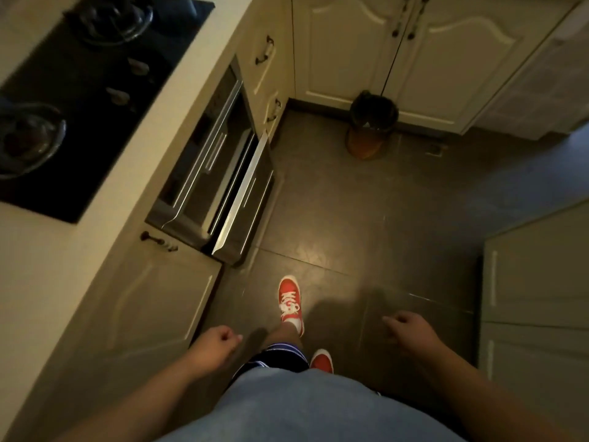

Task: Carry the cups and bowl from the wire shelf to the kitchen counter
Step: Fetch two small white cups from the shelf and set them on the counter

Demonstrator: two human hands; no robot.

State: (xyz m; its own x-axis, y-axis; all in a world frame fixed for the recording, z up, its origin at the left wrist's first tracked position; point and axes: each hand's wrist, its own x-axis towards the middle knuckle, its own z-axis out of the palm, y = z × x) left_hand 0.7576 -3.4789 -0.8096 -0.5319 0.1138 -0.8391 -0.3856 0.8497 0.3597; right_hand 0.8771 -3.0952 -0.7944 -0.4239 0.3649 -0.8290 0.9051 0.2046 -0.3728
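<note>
I am looking down at a dark tiled kitchen floor. My left hand (218, 342) hangs low at my side, its fingers curled into a loose fist with nothing in it. My right hand (406, 328) hangs on the other side, fingers loosely bent and holding nothing. The pale kitchen counter (134, 145) runs along my left. No cups, bowl or wire shelf are in view.
A black gas hob (86, 90) is set into the counter. Below it a steel drawer (242, 199) stands partly pulled out into the aisle. A bin with a dark liner (371, 122) stands by the far cream cabinets (350, 46). Grey cabinets (535, 298) are on my right.
</note>
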